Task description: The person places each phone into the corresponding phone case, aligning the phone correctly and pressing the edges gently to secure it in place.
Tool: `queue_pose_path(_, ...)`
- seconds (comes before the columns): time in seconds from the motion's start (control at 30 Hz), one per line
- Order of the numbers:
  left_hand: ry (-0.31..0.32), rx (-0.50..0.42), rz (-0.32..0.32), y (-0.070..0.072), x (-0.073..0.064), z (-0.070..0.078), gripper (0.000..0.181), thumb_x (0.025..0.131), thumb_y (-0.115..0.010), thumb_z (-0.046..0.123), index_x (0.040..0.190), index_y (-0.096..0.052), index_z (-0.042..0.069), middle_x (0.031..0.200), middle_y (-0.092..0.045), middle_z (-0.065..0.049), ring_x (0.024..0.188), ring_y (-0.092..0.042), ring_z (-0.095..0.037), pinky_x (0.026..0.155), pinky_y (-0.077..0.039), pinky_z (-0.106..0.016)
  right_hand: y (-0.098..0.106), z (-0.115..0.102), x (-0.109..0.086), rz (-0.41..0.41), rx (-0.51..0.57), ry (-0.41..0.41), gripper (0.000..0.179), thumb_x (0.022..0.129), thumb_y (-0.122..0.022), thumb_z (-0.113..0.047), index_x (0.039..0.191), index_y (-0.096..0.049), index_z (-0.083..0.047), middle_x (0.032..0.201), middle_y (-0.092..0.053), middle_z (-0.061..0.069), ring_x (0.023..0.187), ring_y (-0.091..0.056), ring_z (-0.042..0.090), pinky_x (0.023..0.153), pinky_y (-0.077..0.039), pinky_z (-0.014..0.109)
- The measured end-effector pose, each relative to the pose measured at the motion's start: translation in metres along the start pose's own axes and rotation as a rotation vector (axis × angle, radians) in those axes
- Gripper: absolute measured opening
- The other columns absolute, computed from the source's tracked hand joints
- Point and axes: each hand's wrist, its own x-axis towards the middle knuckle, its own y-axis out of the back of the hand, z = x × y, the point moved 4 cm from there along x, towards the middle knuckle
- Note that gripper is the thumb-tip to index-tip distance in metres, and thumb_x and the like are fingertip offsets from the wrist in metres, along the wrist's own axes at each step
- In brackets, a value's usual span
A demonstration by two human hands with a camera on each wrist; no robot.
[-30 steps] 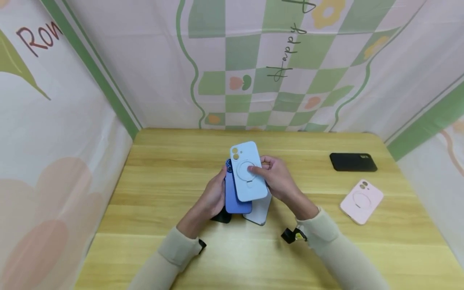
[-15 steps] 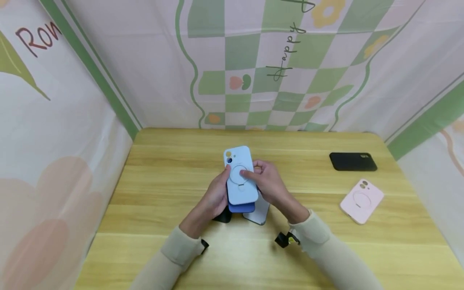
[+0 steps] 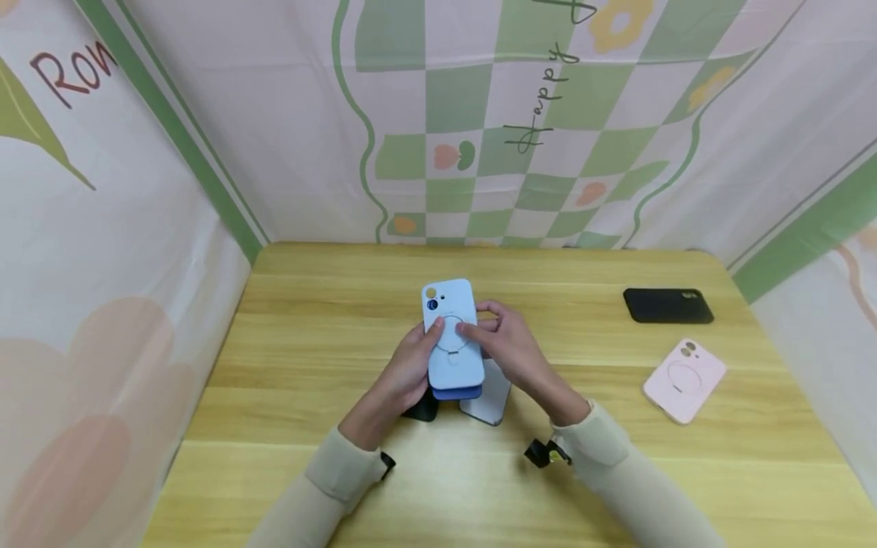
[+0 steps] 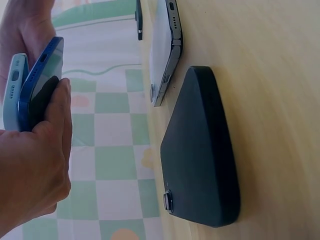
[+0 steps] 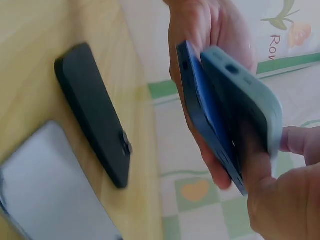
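Observation:
My left hand (image 3: 407, 365) grips a blue phone (image 3: 457, 394), its fingers behind the phone and its thumb on the back of a light blue phone case (image 3: 454, 371). My right hand (image 3: 510, 342) pinches that case by its right side, thumb on the printed ring. One camera lens shows through the case's cutouts. The case covers most of the phone in the head view; in the right wrist view a wedge-shaped gap opens between them. Below the hands, a phone in a black case (image 4: 197, 145) and a white-backed phone (image 4: 161, 50) lie on the table.
On the right of the wooden table (image 3: 308, 304) lie a black phone case (image 3: 668, 306) and, nearer, a pink phone case (image 3: 684, 380) with a ring. Printed fabric (image 3: 288, 137) hangs behind the table and along both sides.
The right hand has brought the light blue case left and slightly down, from beside the blue phone to over its back. The left thumb has come onto the case.

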Motion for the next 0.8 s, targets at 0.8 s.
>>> queue_pose_path(0.8, 0.069, 0.06, -0.095, -0.007, -0.008, -0.005, 0.049, 0.117, -0.039, 0.026, 0.162, -0.036, 0.007, 0.144, -0.061, -0.021, 0.133, -0.061, -0.034, 0.109, -0.054, -0.05, 0.038, -0.029, 0.037, -0.127, -0.37, 0.19, 0.039, 0.113, -0.054, -0.032, 0.128, -0.073, -0.001, 0.116, -0.075, 0.014, 0.097, -0.072, 0.025, 0.088, -0.064, 0.05)
